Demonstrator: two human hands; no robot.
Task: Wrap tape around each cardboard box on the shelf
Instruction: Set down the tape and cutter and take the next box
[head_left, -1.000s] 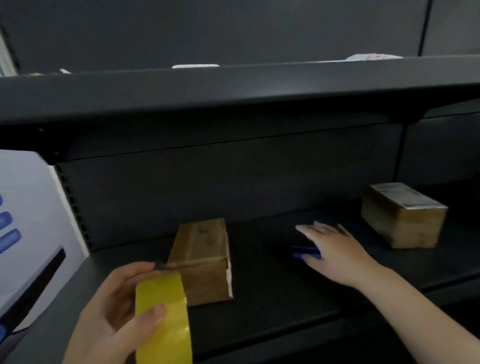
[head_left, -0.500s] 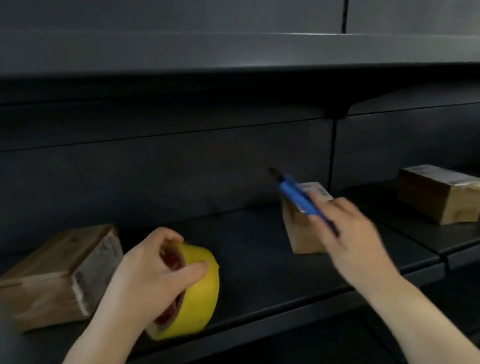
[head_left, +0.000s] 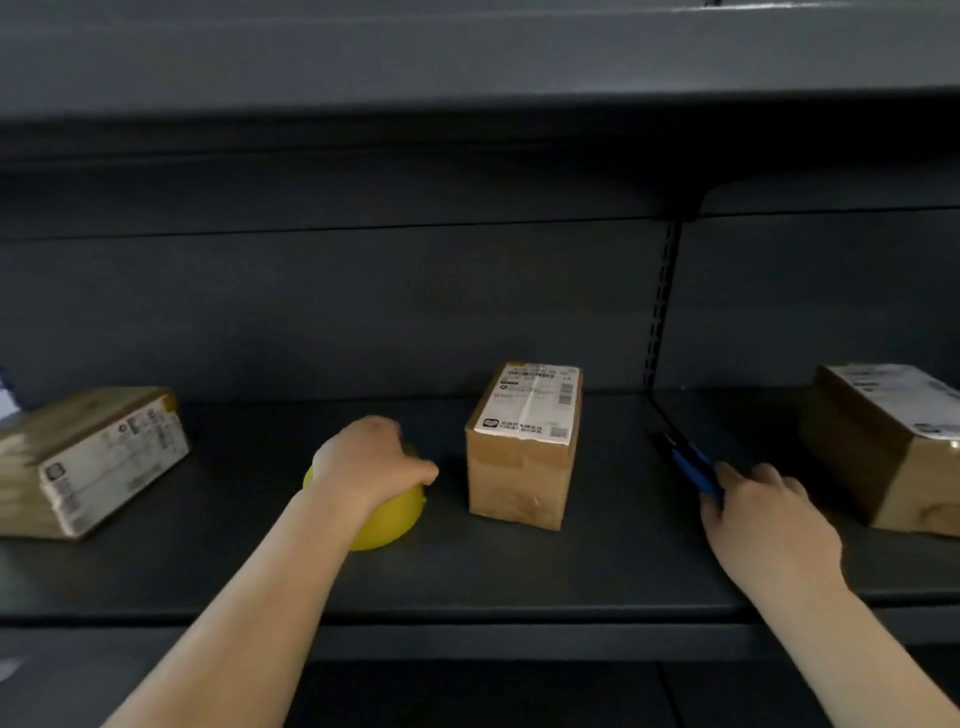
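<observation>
1. Centre of frame: middle cardboard box (head_left: 521, 457) upright on the dark shelf (head_left: 519, 566); white shipping label (head_left: 532, 402) across its top, barcode and print too blurred to read.
2. Lower centre-left: left hand (head_left: 371, 462) curled over the yellow tape roll (head_left: 387, 519), just left of that box; roll resting on the shelf.
3. Right of centre: right hand (head_left: 763, 514) gripping a blue-handled tool (head_left: 688, 465), fingers wrapped round its handle, tip pointing up-left.
4. Far left: left cardboard box (head_left: 88, 460) lying tilted, label facing front, text illegible.
5. Right edge: right cardboard box (head_left: 883, 447), white label on top, partly cut off.
</observation>
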